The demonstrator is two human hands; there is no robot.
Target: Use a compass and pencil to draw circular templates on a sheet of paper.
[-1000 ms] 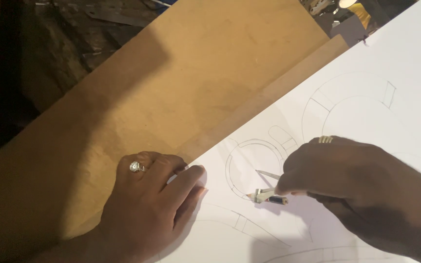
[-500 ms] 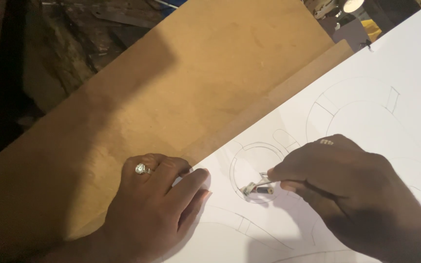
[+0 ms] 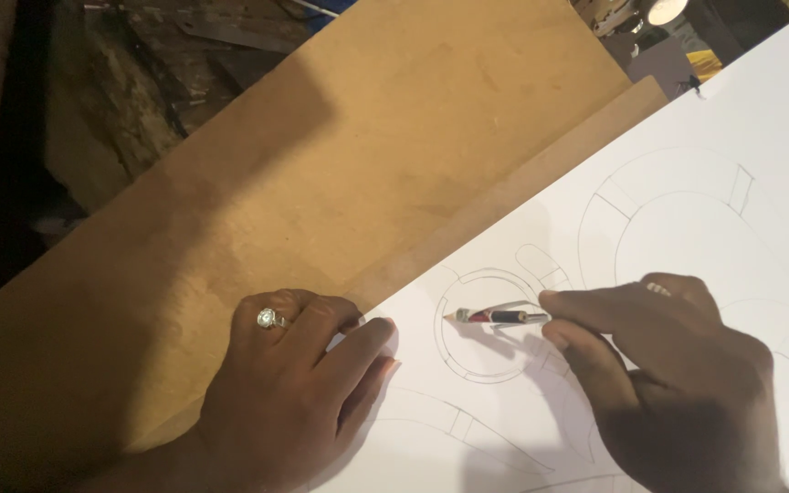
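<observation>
Right hand [image 3: 678,374] pinching a compass [image 3: 497,316] on a drawn circle, ringed left hand [image 3: 294,402] pressing white paper [image 3: 687,210], brown board [image 3: 340,173] beneath

A single head-worn camera looked steeply down from above and behind the person's forearms, close over the work. It faced a tan, flat fibreboard panel [image 3: 340,183] that ran diagonally across the frame, with a large white paper sheet bearing pencilled arcs [image 3: 687,219] filling the lower right. The left hand [image 3: 294,393] and right hand [image 3: 678,383] entered from the bottom edge, very near the lens. Dark, cluttered ground showed only at the top left and top right corners. No second view covered the scene.
</observation>
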